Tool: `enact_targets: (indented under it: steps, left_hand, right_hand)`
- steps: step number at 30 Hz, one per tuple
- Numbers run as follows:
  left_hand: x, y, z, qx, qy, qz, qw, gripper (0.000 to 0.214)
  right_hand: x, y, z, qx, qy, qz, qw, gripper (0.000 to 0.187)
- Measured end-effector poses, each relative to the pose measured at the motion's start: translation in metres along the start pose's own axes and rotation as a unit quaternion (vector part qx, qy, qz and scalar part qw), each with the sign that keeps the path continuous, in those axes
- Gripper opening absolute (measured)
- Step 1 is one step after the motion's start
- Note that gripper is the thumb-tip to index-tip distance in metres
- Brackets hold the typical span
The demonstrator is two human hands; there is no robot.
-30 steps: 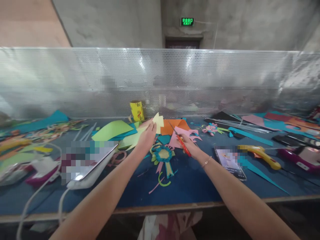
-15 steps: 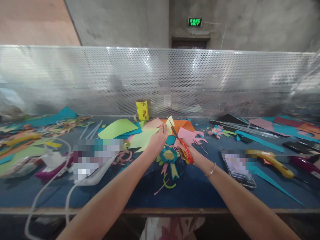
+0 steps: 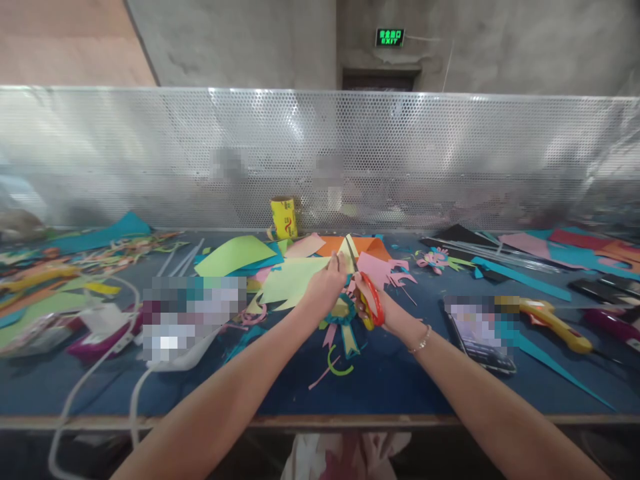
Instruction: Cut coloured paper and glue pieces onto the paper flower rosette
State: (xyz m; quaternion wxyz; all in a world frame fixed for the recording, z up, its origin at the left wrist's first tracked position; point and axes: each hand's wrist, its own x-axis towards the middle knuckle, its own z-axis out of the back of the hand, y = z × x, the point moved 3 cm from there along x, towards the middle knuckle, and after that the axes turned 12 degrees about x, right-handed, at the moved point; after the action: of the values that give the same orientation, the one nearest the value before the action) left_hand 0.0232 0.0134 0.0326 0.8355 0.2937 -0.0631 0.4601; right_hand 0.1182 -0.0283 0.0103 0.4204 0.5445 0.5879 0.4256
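Over the middle of the table, my left hand (image 3: 327, 280) is closed on a small piece of pale yellow paper (image 3: 346, 248) held upright. My right hand (image 3: 377, 303) grips a pair of scissors (image 3: 373, 300) by red and yellow handles, and the dark blades point up and away at the paper's right edge. Beneath both hands lies a paper rosette (image 3: 346, 327) in blue and pale yellow with hanging tails, partly hidden by my left hand. A larger pale green-yellow sheet (image 3: 287, 280) rests to the left of my left hand. Pink cut paper (image 3: 377, 268) lies just beyond my right hand.
A phone (image 3: 475, 337) and a yellow glue gun (image 3: 560, 323) lie at right. On the left are a white device (image 3: 193, 350) with cables and heaped paper scraps (image 3: 115, 250). A yellow roll (image 3: 284, 218) stands by the perforated metal screen (image 3: 425, 160) across the back.
My left hand and the yellow paper have moved slightly right, over the top of the rosette. The scissors have swung more upright against the paper.
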Motion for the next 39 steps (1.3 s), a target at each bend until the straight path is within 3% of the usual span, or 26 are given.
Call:
enact_targets:
  steps: [7,13,20,25,32,39]
  left_hand:
    - [-0.002,0.005,-0.006,-0.036,-0.049,-0.042,0.997,0.053]
    - [-0.001,0.009,-0.015,-0.044,-0.063,-0.069,0.995,0.047]
    - [-0.001,0.009,-0.021,-0.018,-0.1,-0.089,0.991,0.048]
    - [0.0,0.008,-0.02,-0.012,-0.104,-0.09,0.99,0.046]
    - [-0.001,0.005,-0.02,-0.001,-0.101,-0.104,0.989,0.046]
    - [-0.003,0.0,-0.017,-0.001,-0.11,-0.128,0.986,0.048]
  right_hand:
    - [0.008,-0.009,0.004,0.068,-0.023,-0.004,0.997,0.036]
    - [0.03,-0.026,0.018,0.099,-0.032,-0.047,0.993,0.031]
    - [0.025,-0.025,0.016,0.002,-0.064,0.027,0.998,0.039]
    - [0.018,-0.02,0.01,-0.019,-0.036,0.047,0.998,0.043]
    - [0.011,-0.016,0.003,0.086,-0.072,-0.038,0.993,0.034]
    - [0.01,-0.015,0.007,0.143,-0.037,-0.05,0.988,0.034]
